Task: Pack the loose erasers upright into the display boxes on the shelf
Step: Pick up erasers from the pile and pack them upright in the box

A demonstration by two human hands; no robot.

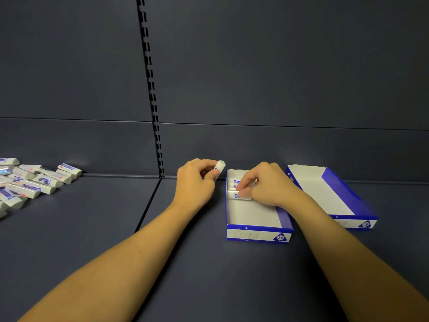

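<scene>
White eraser (220,165) is pinched in the left hand's (193,182) grip beside the near display box (257,233); the right hand (267,185) pinches the front eraser (233,195) standing in that box's back rows. Second box (334,194) sits right; loose erasers (32,182) lie far left on the shelf (92,228).

A dark grey back panel (278,66) rises behind the shelf's rear edge. A slotted black upright strip (151,89) runs down it to where a seam (148,205) divides the shelf surface.
</scene>
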